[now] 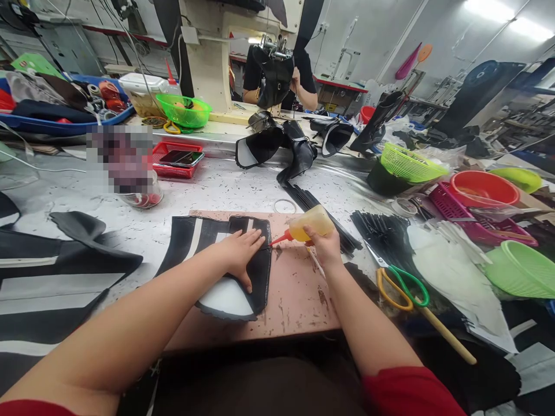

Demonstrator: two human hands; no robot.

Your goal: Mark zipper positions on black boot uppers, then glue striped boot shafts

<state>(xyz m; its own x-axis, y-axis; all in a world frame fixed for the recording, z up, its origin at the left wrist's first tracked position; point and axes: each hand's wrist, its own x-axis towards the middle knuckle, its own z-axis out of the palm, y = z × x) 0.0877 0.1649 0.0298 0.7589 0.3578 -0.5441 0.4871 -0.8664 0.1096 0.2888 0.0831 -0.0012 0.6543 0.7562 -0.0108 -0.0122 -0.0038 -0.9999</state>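
Observation:
A black leather shoe piece (pixel 260 277) with white strips and a white curved patch lies on the pinkish board (pixel 299 300). My left hand (pixel 243 254) rests flat on it, fingers stretched out. In my right hand (pixel 325 242) is a squeeze bottle (pixel 313 222) of yellowish liquid, tipped to the left. Its red nozzle touches, or nearly touches, the right edge of the leather piece. A thin pale stick (pixel 315 263) shows below my right hand; whether the hand holds it too, I cannot tell.
Green-and-orange scissors (pixel 401 286) and a wooden-handled tool (pixel 448 335) lie at the right, near black strips (pixel 381 237) and baskets (pixel 520 268). More leather pieces (pixel 65 277) spread at the left. A red tray (pixel 176 164) holds a phone. Beyond, a person (pixel 306 81) works at a machine.

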